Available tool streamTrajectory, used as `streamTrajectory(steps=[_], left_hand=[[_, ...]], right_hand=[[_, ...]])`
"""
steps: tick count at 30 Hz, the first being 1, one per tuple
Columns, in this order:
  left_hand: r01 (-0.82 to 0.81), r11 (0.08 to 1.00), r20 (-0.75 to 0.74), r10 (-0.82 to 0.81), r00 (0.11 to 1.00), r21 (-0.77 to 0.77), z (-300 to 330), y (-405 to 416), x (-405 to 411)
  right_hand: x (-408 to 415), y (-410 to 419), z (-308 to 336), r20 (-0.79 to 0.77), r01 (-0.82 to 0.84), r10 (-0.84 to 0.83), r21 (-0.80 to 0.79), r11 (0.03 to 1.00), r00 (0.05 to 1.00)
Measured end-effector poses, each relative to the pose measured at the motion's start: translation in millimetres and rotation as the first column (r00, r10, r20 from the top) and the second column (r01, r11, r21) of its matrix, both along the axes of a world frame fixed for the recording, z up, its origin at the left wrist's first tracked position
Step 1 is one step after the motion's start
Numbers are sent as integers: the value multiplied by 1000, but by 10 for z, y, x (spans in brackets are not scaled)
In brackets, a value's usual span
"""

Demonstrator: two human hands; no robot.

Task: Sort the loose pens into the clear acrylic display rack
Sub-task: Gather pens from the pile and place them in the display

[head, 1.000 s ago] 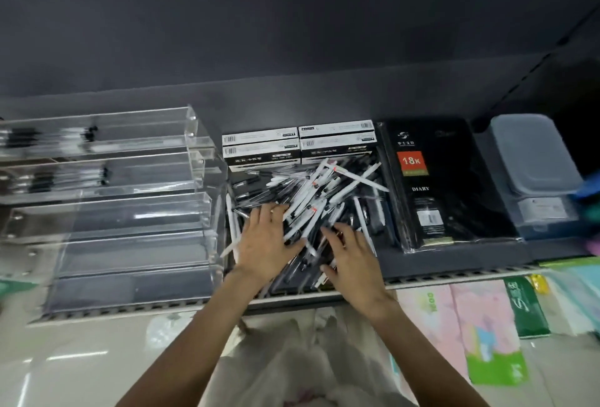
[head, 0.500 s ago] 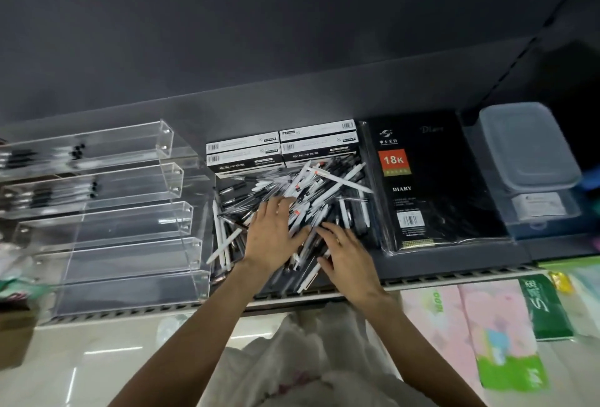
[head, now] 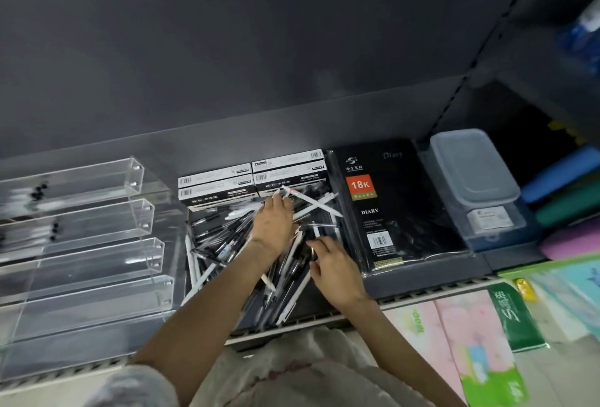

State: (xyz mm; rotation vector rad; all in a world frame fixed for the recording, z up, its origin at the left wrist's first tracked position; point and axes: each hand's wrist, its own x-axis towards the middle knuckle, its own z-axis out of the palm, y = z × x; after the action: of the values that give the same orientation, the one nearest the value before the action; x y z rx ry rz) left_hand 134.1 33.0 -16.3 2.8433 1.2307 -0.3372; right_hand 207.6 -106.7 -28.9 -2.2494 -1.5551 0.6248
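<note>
A heap of loose black and white pens (head: 220,244) lies on the dark shelf, right of the clear acrylic display rack (head: 97,263). The rack has several stepped troughs. Its top two hold a few black pens (head: 39,190) at the far left; the lower ones look bare. My left hand (head: 272,221) reaches over the far part of the heap, fingertips on white pens near the boxes. My right hand (head: 337,267) rests on the heap's right side, its spread fingers touching black pens. No pen is clearly gripped.
Black-and-white pen boxes (head: 227,185) stand behind the heap. A wrapped black diary (head: 389,211) lies to its right, then a lidded clear plastic box (head: 470,172). A white plastic bag (head: 292,367) hangs below the shelf edge, beside coloured paper packs (head: 470,341).
My left hand has slid farther back across the heap toward the boxes. My right hand has shifted slightly right and nearer. The view has swung a little to the left.
</note>
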Motion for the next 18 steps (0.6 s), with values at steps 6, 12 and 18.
streamTrajectory(steps=[6, 12, 18], left_hand=[[42, 987, -73, -54, 996, -152, 6, 138, -18], [86, 941, 82, -63, 995, -328, 152, 208, -76], [72, 908, 192, 10, 981, -413, 315, 271, -348]], right_hand=[[25, 102, 22, 15, 11, -10, -64, 998, 1000], [39, 108, 17, -3, 18, -19, -63, 998, 1000], [41, 107, 25, -11, 36, -36, -42, 998, 999]])
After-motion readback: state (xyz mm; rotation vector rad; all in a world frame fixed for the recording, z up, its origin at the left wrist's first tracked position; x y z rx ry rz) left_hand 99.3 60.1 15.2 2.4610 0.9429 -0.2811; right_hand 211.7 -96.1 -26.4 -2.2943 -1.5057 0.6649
